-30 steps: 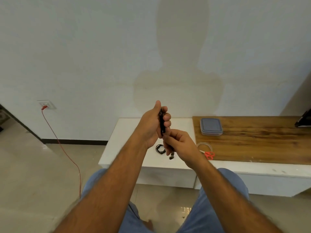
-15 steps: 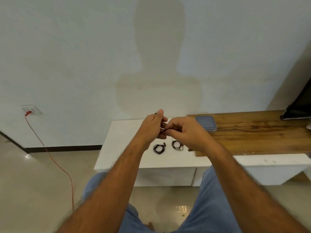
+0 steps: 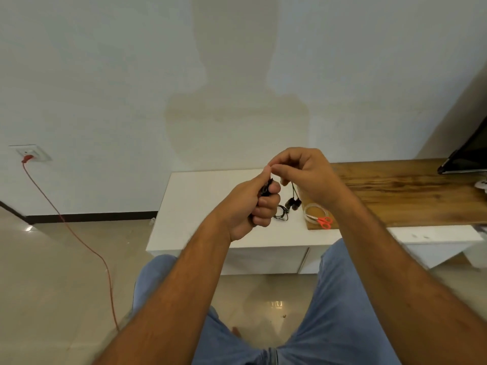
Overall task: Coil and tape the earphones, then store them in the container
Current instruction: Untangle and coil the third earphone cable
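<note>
My left hand (image 3: 254,206) is closed around a black coil of earphone cable (image 3: 265,189), held above the white cabinet top (image 3: 200,206). My right hand (image 3: 308,175) pinches the free end of the same cable, and the two earbuds (image 3: 293,205) dangle below its fingers. Another coiled black earphone set (image 3: 281,214) lies on the cabinet, partly hidden behind my left hand. A clear tape roll (image 3: 315,210) and small red-handled scissors (image 3: 324,222) rest at the near left corner of the wooden board (image 3: 411,191). The container is hidden from view.
A red cord (image 3: 79,238) runs from a wall socket (image 3: 30,153) down across the tiled floor at left. A dark screen (image 3: 466,156) stands at the far right of the board. My knees in blue trousers are below the cabinet's front edge.
My right hand has lifted and moved right, drawing the cable end up so the earbuds hang free. The view shifted, uncovering the tape and scissors while the container went out of sight.
</note>
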A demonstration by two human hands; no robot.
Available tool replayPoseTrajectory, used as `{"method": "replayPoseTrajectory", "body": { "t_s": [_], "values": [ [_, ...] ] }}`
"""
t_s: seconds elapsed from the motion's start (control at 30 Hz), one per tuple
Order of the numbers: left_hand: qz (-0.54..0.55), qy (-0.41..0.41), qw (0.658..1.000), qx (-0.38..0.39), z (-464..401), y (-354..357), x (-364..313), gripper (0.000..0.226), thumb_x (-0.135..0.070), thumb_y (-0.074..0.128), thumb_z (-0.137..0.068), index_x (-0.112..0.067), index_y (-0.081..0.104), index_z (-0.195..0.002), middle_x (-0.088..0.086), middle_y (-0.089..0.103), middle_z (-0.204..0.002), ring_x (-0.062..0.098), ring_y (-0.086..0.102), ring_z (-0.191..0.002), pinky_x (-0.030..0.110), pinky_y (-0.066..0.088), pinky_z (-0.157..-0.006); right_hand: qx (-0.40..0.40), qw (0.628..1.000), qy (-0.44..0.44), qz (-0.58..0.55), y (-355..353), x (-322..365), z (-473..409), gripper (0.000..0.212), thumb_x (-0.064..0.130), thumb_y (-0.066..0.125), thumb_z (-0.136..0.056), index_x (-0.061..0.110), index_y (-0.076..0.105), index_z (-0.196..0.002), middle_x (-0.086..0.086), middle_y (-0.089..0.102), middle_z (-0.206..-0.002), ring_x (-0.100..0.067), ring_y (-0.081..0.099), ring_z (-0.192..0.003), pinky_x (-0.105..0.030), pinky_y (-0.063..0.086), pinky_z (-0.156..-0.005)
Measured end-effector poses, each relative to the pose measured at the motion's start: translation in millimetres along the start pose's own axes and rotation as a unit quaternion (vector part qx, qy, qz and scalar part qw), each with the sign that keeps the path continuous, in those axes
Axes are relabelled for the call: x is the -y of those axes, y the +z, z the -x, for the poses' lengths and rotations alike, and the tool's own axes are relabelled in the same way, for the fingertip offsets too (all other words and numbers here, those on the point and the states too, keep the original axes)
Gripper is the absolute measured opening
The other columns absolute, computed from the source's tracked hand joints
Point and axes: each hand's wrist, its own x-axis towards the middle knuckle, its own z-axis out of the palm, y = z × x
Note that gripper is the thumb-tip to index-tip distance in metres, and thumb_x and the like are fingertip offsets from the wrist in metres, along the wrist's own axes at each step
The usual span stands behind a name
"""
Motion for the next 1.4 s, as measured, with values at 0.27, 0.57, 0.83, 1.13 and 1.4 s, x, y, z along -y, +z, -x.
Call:
{"method": "replayPoseTrajectory", "body": {
  "t_s": [0.27,0.57,0.83,1.13,1.4],
  "values": [
    [0.121,0.009,0.992,0.018,-7,-10,1,0.049,-0.052,0.032,-0.1,-0.022,0.039,-0.062,-0.009,0.023,-0.049,0.008,0.01,-0.046,0.02,0.011,-0.041,-0.01,0.979,0.094,-0.183,40,-26,12,0.011,0.01,0.063,-0.091,0.01,0.071,-0.084,-0.018,0.065,-0.083,-0.029,0.06,-0.076,-0.038,0.053,-0.069],
    [0.209,0.077,0.973,-0.058,-18,-21,5,0.049,-0.044,0.037,-0.101,-0.02,0.039,-0.059,-0.007,0.025,-0.048,0.006,0.018,-0.038,0.02,0.014,-0.037,0.001,0.973,0.153,-0.175,61,-41,30,0.019,0.011,0.053,-0.099,0.0,0.068,-0.091,-0.014,0.062,-0.062,-0.024,0.055,-0.051,-0.034,0.046,-0.052],
    [0.105,0.127,0.973,-0.163,-24,-21,8,0.043,-0.05,0.028,-0.103,-0.017,0.05,-0.084,-0.003,0.048,-0.061,0.012,0.045,-0.055,0.025,0.042,-0.054,0.045,0.968,0.21,-0.13,71,-41,41,0.015,0.01,0.055,-0.096,0.004,0.068,-0.09,-0.009,0.06,-0.073,-0.019,0.06,-0.057,-0.037,0.056,-0.06],
    [0.079,0.212,0.952,-0.207,-31,-15,23,0.04,-0.036,0.028,-0.106,-0.012,0.055,-0.089,0.002,0.066,-0.069,0.022,0.069,-0.078,0.041,0.055,-0.089,0.0,0.959,0.248,-0.139,70,-27,41,0.011,0.013,0.065,-0.091,0.005,0.071,-0.094,-0.018,0.071,-0.084,-0.02,0.068,-0.065,-0.033,0.06,-0.067],
    [0.296,0.174,0.906,-0.247,-33,-18,29,0.039,-0.037,0.035,-0.104,-0.014,0.051,-0.078,0.004,0.059,-0.06,0.021,0.065,-0.062,0.033,0.056,-0.07,-0.067,0.959,0.218,-0.169,78,-16,47,0.015,0.004,0.067,-0.085,0.008,0.072,-0.099,-0.014,0.074,-0.085,-0.024,0.073,-0.081,-0.035,0.061,-0.074]
  ]
}}
